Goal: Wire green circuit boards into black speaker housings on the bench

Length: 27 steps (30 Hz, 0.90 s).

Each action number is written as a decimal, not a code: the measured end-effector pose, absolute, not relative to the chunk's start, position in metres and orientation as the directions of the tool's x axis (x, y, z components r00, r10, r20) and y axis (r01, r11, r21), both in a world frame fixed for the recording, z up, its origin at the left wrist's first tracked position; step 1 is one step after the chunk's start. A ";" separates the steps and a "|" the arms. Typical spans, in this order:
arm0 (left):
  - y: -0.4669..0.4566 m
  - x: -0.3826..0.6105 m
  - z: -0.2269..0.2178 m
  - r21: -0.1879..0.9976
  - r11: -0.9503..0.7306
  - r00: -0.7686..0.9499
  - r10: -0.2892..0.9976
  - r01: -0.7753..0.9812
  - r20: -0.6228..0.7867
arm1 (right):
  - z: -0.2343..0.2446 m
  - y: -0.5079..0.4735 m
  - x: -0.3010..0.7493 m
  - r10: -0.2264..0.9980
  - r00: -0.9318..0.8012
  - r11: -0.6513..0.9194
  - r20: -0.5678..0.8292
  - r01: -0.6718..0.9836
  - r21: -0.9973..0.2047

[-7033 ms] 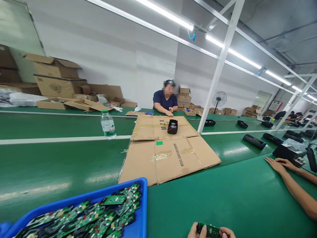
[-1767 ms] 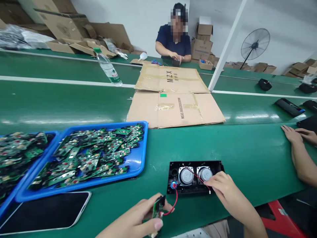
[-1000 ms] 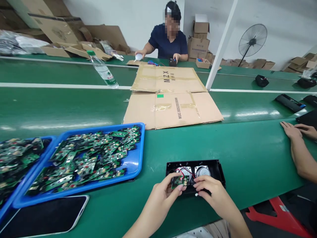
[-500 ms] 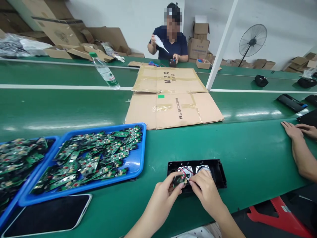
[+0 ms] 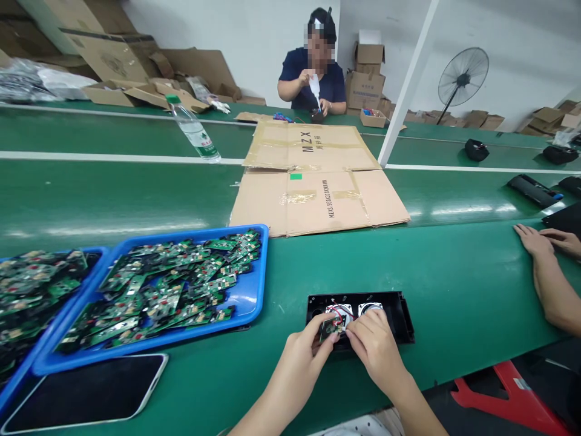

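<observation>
One black speaker housing (image 5: 399, 310) on the green bench (image 5: 454, 290), long axis left-right, open side up; two round drivers (image 5: 370, 308) inside. One small circuit board (image 5: 327, 329) pinched in left hand (image 5: 303, 350), right hand (image 5: 373, 344) fingertips closed at its red wires (image 5: 336, 311). Two blue trays (image 5: 254, 297) of boards at left.

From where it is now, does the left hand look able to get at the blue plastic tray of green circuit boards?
Probably yes. The left hand holds a small green circuit board over the black speaker housing, and only bare green table lies between it and the blue plastic tray.
</observation>
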<state>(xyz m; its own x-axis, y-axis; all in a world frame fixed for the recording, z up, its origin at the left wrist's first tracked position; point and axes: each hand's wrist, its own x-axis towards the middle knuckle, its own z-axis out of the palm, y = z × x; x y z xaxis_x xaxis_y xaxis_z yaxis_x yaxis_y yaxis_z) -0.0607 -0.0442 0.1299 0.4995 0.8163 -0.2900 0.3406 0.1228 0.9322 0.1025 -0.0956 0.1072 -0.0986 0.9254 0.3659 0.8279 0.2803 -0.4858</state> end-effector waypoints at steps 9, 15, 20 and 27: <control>-0.044 -0.058 0.134 0.886 -0.043 0.522 0.821 0.462 -0.232 | 0.104 -0.095 0.098 0.937 -0.048 0.248 0.347 0.790 -0.560; -0.041 -0.062 0.135 0.935 0.044 0.568 0.784 0.352 -0.251 | 0.099 -0.096 0.099 0.956 -0.005 0.198 0.295 0.751 -0.630; -0.037 -0.067 0.137 0.926 -0.002 0.631 0.733 0.376 -0.255 | 0.101 -0.095 0.103 0.985 -0.005 0.122 0.170 0.719 -0.684; -0.037 -0.066 0.139 0.912 -0.059 0.648 0.722 0.406 -0.242 | 0.109 -0.091 0.101 0.993 -0.057 0.108 0.099 0.757 -0.645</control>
